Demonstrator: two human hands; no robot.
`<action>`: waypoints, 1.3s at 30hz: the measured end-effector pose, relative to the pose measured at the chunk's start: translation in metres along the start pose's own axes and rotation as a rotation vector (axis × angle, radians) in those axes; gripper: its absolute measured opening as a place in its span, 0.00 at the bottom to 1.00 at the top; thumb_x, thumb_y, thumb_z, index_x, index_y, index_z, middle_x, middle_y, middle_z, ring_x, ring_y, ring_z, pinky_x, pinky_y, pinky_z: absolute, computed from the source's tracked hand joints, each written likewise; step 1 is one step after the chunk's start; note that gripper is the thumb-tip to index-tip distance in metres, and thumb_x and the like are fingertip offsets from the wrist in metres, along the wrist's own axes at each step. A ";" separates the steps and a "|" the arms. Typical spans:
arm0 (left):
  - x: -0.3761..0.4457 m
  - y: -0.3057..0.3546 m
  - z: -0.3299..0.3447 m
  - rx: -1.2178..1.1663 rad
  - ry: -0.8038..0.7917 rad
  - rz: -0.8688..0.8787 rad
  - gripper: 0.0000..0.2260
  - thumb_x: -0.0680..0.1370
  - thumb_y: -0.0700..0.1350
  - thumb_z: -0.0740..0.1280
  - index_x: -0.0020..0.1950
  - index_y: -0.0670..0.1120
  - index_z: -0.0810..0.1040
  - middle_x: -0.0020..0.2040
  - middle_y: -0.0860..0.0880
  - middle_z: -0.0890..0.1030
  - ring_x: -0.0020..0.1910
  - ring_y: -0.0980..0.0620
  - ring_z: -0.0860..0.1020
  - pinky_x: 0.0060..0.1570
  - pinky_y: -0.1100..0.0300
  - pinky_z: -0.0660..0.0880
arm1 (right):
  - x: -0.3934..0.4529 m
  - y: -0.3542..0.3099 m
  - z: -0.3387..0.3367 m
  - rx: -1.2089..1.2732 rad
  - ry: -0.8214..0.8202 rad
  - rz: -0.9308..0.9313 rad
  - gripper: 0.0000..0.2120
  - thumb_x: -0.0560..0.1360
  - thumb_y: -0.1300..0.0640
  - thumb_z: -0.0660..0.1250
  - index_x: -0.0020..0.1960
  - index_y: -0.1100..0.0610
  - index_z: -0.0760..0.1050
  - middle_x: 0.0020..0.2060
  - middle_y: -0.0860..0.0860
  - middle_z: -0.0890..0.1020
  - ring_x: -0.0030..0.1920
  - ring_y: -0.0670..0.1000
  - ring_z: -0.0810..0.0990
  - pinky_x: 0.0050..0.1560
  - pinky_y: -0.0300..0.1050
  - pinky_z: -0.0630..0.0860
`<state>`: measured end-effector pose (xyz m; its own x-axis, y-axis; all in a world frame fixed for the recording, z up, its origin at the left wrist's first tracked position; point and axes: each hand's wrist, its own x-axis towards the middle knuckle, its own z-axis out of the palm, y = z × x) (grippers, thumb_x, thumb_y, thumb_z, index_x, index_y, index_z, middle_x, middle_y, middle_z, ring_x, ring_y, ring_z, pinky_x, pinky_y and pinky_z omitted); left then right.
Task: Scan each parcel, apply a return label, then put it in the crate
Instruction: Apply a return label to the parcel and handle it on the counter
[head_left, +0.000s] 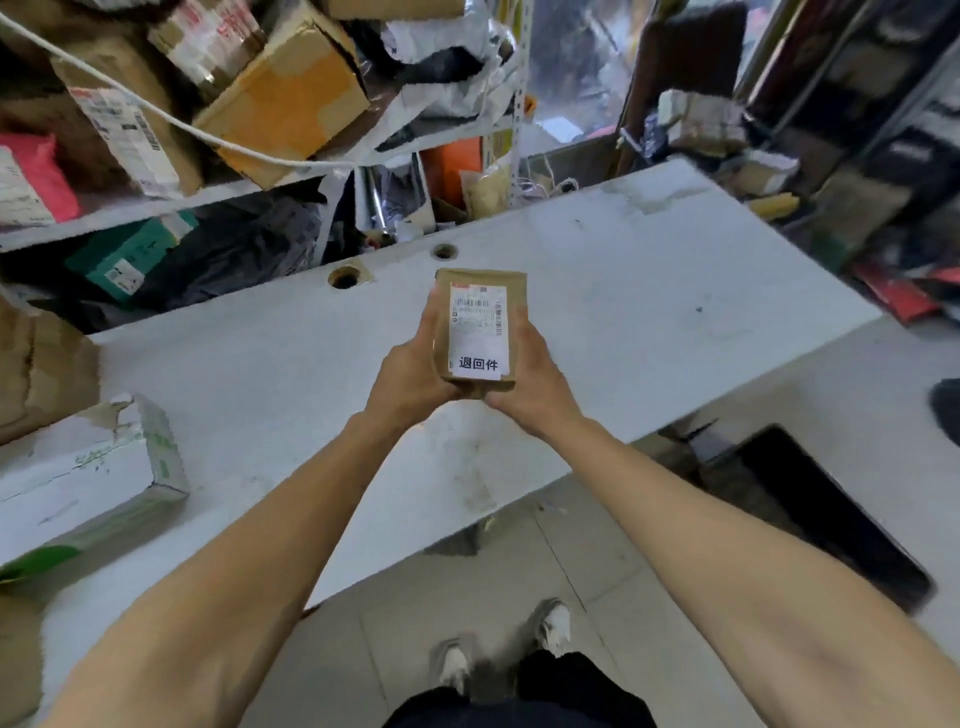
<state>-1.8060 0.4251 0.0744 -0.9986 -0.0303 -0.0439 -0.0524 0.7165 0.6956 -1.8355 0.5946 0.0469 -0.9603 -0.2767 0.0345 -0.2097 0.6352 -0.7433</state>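
— Where's the parcel right now?

— Centre of the frame, held up above the white table. It's a small brown parcel with its printed face turned toward the camera. The left hand curls round its left edge and lower corner, and the right hand wraps the right edge, so both are gripping it, fingers bent round the sides rather than spread flat.

— Has it got its return label?

— I'd say yes. A white sticker with bold black characters sits at the lower end of the face, overlapping the bottom of the shipping label that carries the barcodes. It looks flat and fully stuck down.

— And scanned?

— Can't tell. No scanner shows anywhere in view. Judging from the order in the task, the scan probably came first, but that's a guess.

— So what's left for this one?

— Dropping it in the crate. I can't pick out a crate for certain; there's a dark open shape on the floor at the lower right, which may be it, though it's too blurred to say.

— More parcels to go?

— Likely. A white box with green print lies on the table at the left edge, and the shelves in the upper left are stacked with cartons and bags.
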 end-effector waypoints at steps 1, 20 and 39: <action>0.003 0.016 0.013 -0.014 -0.031 0.041 0.56 0.68 0.56 0.80 0.81 0.61 0.42 0.62 0.43 0.81 0.55 0.42 0.81 0.49 0.58 0.75 | -0.010 0.010 -0.017 -0.018 0.057 0.026 0.52 0.65 0.55 0.76 0.79 0.45 0.47 0.71 0.51 0.66 0.67 0.53 0.70 0.55 0.52 0.77; -0.021 0.366 0.408 -0.022 -0.685 0.692 0.59 0.67 0.54 0.81 0.78 0.67 0.36 0.70 0.45 0.77 0.61 0.44 0.80 0.64 0.49 0.75 | -0.301 0.288 -0.327 -0.140 0.624 0.699 0.57 0.68 0.51 0.80 0.80 0.50 0.41 0.69 0.59 0.63 0.63 0.58 0.73 0.59 0.49 0.73; 0.081 0.432 0.712 0.078 -0.822 0.607 0.60 0.71 0.53 0.78 0.79 0.48 0.31 0.78 0.46 0.66 0.61 0.46 0.80 0.59 0.55 0.74 | -0.273 0.599 -0.397 -0.035 0.616 0.879 0.58 0.67 0.46 0.79 0.79 0.45 0.39 0.70 0.56 0.61 0.60 0.55 0.75 0.56 0.54 0.79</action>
<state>-1.9018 1.2280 -0.1390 -0.5392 0.8186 -0.1979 0.4898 0.4960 0.7170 -1.7715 1.3367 -0.1425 -0.7024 0.6924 -0.1650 0.6041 0.4573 -0.6526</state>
